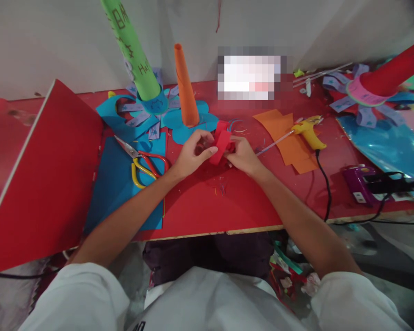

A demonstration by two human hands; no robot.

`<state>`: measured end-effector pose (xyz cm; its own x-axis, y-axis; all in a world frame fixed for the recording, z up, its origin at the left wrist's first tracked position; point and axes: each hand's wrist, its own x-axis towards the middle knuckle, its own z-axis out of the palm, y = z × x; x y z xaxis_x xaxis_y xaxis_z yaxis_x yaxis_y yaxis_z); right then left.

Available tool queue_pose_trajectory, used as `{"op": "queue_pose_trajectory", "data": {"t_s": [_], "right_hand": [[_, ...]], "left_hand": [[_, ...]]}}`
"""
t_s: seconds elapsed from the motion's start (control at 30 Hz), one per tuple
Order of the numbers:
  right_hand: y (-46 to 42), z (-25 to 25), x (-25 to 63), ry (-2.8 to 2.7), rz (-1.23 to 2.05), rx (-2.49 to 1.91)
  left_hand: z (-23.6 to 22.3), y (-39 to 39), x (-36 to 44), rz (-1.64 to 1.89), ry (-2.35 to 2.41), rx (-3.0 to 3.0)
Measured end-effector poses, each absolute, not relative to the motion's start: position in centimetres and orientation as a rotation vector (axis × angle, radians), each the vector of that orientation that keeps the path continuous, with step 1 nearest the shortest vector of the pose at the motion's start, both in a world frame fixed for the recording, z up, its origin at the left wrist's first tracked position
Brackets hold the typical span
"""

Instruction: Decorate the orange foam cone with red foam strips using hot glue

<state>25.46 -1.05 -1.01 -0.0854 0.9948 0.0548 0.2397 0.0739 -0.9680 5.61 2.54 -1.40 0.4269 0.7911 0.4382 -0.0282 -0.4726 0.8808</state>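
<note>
Between my two hands is a red paper strip (221, 146), bent into loops above the red table. My left hand (195, 156) pinches its left side with thumb and fingers. On the other side my right hand (243, 155) grips the strip, its fingertips partly hidden behind the paper. Just beyond the hands, an orange paper cone (186, 87) stands on a blue petal-shaped paper base (179, 135). Scissors (138, 158) with red and yellow handles lie left of my left hand, on blue sheets (115, 184).
A yellow glue gun (310, 131) with a black cord rests on orange paper (279, 138) at right. Behind it are a red tube (396, 69) and a purple power socket (362, 184). A green tube (134, 55) stands at back left, a red panel (48, 179) at far left.
</note>
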Motion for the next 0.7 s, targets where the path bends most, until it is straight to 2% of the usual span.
{"op": "queue_pose_trajectory", "data": {"t_s": [0.2, 0.47, 0.7], "right_hand": [[-0.9, -1.1, 25.6, -1.487, 1.006, -1.327], [-0.5, -1.0, 26.3, -1.645, 0.594, -1.413], [-1.2, -0.8, 25.7, -1.810, 0.517, -1.425]], "left_hand": [[-1.5, 3.1, 5.6, 1.178, 0.707, 1.894], [-1.5, 2.9, 5.5, 1.108, 0.660, 1.837], [-2.3, 3.7, 5.3, 1.294, 0.696, 1.848]]}}
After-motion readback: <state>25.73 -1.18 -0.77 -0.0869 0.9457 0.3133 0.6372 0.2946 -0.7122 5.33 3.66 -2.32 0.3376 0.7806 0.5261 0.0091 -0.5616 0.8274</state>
